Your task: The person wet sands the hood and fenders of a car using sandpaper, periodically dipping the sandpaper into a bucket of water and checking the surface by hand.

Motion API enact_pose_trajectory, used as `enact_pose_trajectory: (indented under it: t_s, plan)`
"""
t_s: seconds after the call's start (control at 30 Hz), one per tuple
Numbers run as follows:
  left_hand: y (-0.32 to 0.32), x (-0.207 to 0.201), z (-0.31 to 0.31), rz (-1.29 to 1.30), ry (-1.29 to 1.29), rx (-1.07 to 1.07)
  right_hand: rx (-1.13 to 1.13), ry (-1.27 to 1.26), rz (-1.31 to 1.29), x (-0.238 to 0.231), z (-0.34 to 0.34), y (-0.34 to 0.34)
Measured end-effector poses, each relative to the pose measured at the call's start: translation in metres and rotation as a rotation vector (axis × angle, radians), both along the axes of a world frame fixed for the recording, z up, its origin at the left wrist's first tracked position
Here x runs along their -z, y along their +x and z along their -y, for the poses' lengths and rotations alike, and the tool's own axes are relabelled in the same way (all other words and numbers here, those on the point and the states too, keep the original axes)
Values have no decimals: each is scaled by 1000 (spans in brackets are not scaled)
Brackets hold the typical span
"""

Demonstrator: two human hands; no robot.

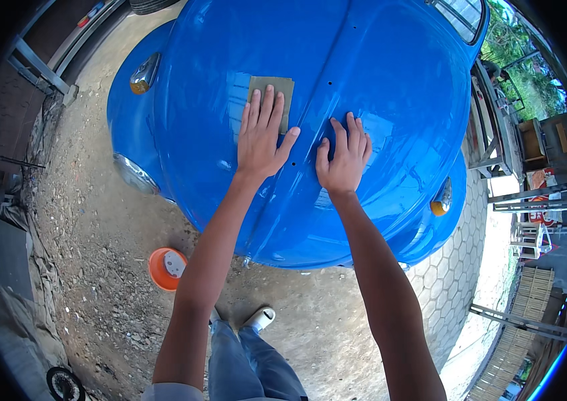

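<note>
A glossy blue car hood (390,60) fills the upper middle, with a raised ridge and small holes down its centre. Flat on it, left of the ridge, lies a brownish sheet that looks like sandpaper (284,87). My left hand (263,137) rests over the sheet's lower part, fingers stretched out and thumb apart; the palm hides some of the sheet. Right of the ridge, my right hand (345,155) touches the bare hood with its fingers slightly bent and spread, holding nothing.
An orange bucket (161,269) with something pale inside stands on the gravelly ground, left of my legs. Headlights (135,175) and amber indicator lamps (441,198) sit on the fenders. Hexagonal paving (454,267) lies to the right; a wheel (65,384) shows at lower left.
</note>
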State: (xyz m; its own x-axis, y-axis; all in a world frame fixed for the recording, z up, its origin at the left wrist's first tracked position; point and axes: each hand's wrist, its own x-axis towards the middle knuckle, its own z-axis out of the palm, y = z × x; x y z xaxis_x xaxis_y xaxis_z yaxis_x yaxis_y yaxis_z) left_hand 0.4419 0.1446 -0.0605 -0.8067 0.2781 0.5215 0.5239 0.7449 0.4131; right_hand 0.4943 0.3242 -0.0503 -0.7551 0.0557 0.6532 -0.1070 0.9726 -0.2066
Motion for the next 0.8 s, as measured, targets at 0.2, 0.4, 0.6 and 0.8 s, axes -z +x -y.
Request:
enact_pose_trajectory:
  t_s: [0.2, 0.4, 0.6, 0.8]
  plan:
    - [116, 46, 0, 118, 7, -2, 25, 1, 24, 4, -9, 3]
    - [30, 4, 5, 117, 15, 81, 24, -5, 42, -1, -5, 4]
    - [-58, -22, -15, 6, -36, -9, -16, -46, 50, 3, 0, 5]
    - [63, 43, 29, 176, -25, -150, 8, -12, 33, 5, -9, 4]
